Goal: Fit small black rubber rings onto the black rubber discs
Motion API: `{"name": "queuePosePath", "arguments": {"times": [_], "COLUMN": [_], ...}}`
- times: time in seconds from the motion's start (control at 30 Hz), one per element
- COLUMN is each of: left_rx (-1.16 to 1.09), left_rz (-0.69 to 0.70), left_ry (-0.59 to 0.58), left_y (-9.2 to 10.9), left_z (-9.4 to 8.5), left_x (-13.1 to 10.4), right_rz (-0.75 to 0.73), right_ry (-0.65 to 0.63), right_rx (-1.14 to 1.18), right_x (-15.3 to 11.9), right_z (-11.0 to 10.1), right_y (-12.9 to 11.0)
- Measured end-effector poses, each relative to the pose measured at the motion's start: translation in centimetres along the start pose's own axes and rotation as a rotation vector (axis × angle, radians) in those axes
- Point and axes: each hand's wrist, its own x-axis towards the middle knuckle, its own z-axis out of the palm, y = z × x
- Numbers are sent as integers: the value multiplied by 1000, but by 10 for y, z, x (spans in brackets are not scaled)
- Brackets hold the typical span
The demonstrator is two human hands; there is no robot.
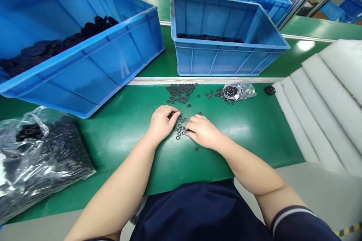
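Small black rings (179,128) lie in a loose group on the green tabletop between my two hands. My left hand (163,122) is closed at the left of this group, its thumb and curled fingers around dark rings (171,114) that are partly hidden. From the right, my right hand (202,131) reaches in with bent fingers; thumb and forefinger pinch at a black ring beside the group, mostly covered by the fingertips. One ring shows just behind the right fingers, and a single ring (197,149) lies nearer to me.
Beyond my hands lie a larger ring cluster (181,92) and a small clear bag (240,91) of black parts. Blue bins (226,58) stand behind; another blue bin (127,51) is at left. A large plastic bag (65,150) lies left, white foam sheets (319,109) right.
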Motion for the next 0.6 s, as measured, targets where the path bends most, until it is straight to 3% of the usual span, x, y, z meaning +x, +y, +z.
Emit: {"name": "queuePosePath", "arguments": {"times": [0.17,0.47,0.6], "left_rx": [-29,-5,2], "left_rz": [80,52,101], "left_ry": [-160,-187,-234], "left_y": [3,7,9], "left_z": [-7,-5,-6], "left_x": [-5,-8,-11], "right_rz": [16,202,192], "right_ry": [-7,-5,-46], "right_rx": [-61,65,130], "right_x": [0,-11,-15], "right_z": [0,-21,-25], "right_y": [4,24,22]}}
